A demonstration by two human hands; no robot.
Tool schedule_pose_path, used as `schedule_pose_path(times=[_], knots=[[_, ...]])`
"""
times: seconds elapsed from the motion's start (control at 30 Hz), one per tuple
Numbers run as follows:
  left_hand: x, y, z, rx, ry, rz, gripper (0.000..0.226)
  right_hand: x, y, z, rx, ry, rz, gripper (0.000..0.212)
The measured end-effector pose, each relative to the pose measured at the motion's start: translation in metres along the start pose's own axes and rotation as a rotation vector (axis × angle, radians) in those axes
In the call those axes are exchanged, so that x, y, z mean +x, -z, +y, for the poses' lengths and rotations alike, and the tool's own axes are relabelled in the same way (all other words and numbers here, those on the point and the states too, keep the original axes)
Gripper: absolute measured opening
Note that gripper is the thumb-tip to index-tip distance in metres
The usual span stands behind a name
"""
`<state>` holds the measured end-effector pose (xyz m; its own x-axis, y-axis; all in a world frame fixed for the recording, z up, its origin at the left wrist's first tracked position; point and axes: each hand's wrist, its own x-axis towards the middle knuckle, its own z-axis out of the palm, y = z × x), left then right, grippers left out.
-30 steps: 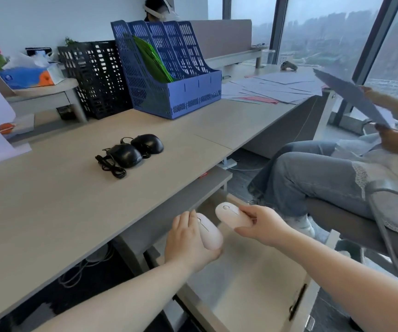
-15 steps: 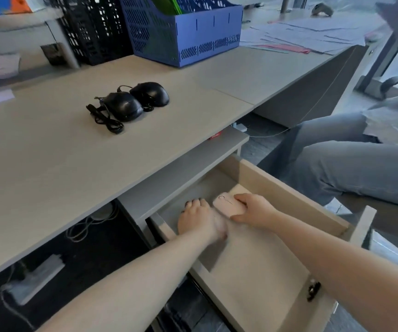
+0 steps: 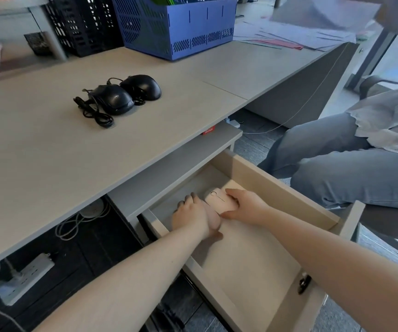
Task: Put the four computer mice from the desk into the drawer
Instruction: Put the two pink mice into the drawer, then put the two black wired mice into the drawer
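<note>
The wooden drawer (image 3: 286, 188) under the desk stands pulled out. Both my hands reach deep into its back part. My right hand (image 3: 246, 206) grips a white mouse (image 3: 218, 198) that rests low on the drawer floor. My left hand (image 3: 192, 215) lies cupped over a second white mouse (image 3: 213, 220), of which only a pale edge shows. On the desk top (image 3: 49, 144) two black wired mice remain side by side: one (image 3: 112, 99) with its coiled cable in front, the other (image 3: 143, 87) just behind it.
A blue file rack (image 3: 176, 27) and a black mesh rack (image 3: 83, 22) stand at the desk's back. Papers (image 3: 289, 34) cover the far right of the desk. A seated person's legs in jeans (image 3: 336, 168) are right of the drawer. A power strip (image 3: 23, 279) lies below.
Both hands carried the white mice from above the drawer down into its back part; they now rest low on its floor. My view tilted downward. The black mice stayed put.
</note>
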<state>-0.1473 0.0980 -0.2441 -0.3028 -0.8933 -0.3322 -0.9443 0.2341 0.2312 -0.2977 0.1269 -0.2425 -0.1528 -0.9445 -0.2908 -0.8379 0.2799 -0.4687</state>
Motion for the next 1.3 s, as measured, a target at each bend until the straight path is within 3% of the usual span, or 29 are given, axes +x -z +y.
schedule_pose_path(times=[0.07,0.17,0.3,0.4,0.53,0.73,0.87,1.0,1.1,1.3], knots=[[-0.003,0.003,0.000,0.005,-0.037,0.015,0.131,-0.002,0.006,-0.001,0.014,-0.028,-0.004,0.069],[-0.011,0.017,0.000,-0.019,-0.090,0.043,0.119,-0.009,0.023,-0.010,-0.056,-0.013,-0.003,0.053],[-0.025,0.057,0.004,-0.034,-0.155,0.119,0.072,-0.025,0.056,-0.030,-0.098,0.039,0.041,0.035],[-0.047,0.095,0.010,0.036,-0.250,0.219,0.034,-0.037,0.082,-0.047,0.011,0.044,0.170,0.027],[-0.070,0.150,0.008,-0.109,-0.339,0.449,0.023,-0.047,0.114,-0.081,0.119,0.096,0.407,0.025],[-0.053,0.211,-0.049,-0.281,-0.171,0.715,0.034,-0.020,0.133,-0.148,0.183,0.221,0.463,0.031],[-0.018,0.234,-0.093,-0.254,0.008,0.654,0.074,0.022,0.133,-0.186,0.198,0.237,0.422,0.041],[0.017,0.248,-0.119,-0.202,0.060,0.513,0.111,0.069,0.136,-0.217,0.205,0.229,0.418,0.053],[0.043,0.251,-0.124,-0.193,0.054,0.424,0.116,0.099,0.138,-0.234,0.241,0.205,0.359,0.061],[0.077,0.250,-0.126,-0.201,0.015,0.401,0.116,0.137,0.134,-0.247,0.180,0.182,0.267,0.073]])
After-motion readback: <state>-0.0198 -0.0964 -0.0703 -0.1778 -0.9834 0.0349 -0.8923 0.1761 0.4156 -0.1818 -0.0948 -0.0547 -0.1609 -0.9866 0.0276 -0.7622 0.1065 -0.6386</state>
